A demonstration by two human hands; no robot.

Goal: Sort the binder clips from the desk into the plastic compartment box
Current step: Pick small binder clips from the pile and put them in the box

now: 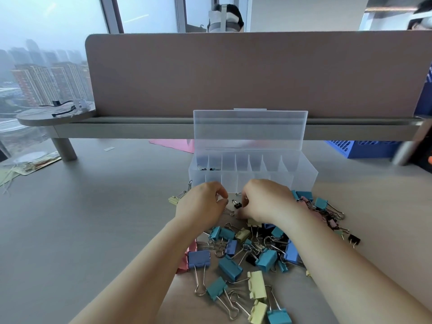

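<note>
**Both hands curled over the clip pile at the box's front wall**

The left hand (203, 205) and the right hand (266, 202) hovered close together above the worktop (93, 218), fingers bent downward. I could not tell whether either held a clip. A small black clip (237, 204) lay between them. The binder clips (245, 256), in blue, teal, yellow, pink and black, sprawled in a loose heap under and beside both forearms. Just beyond the hands stood the clear compartment box (304, 176), lid upright, with a few black clips (207, 169) in its far-left compartments. Pink paper (177, 145) lay behind the box.
</note>
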